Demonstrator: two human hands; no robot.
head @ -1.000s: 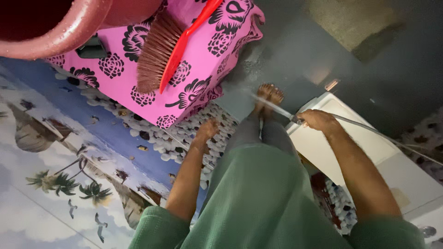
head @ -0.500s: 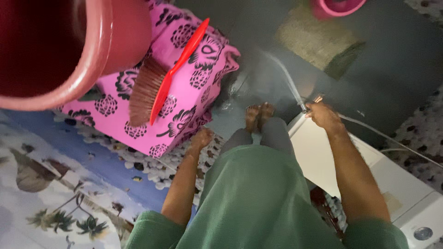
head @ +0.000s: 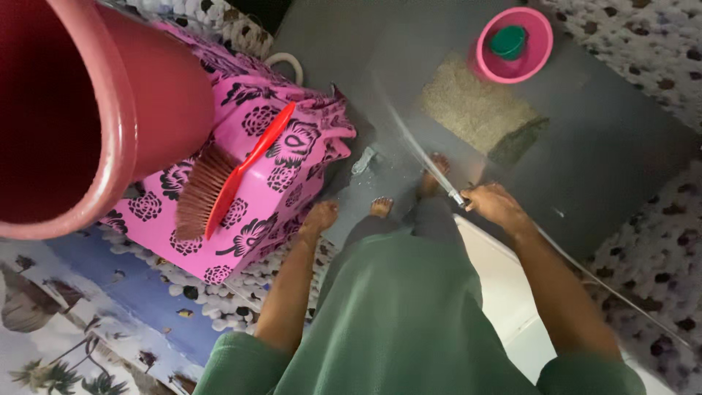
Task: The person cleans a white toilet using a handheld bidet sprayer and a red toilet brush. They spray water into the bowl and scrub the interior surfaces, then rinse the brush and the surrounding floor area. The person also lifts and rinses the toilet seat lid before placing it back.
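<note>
While the person stands barefoot on the wet grey floor, the right hand is curled tight around the metal nozzle of a thin hose, its fingers pressed together on it; the hose runs back from the fist toward four o'clock, and a stream of water arcs away from the nozzle toward eleven o'clock. The left hand hangs at the person's side with fingers loosely bent, holding nothing, just beside the edge of a pink box with black flower print. A red-handled brush lies on top of that box, and a large red bucket fills the ten o'clock corner. At one o'clock a pink basin with a green cup inside sits beyond a brown mat.
</note>
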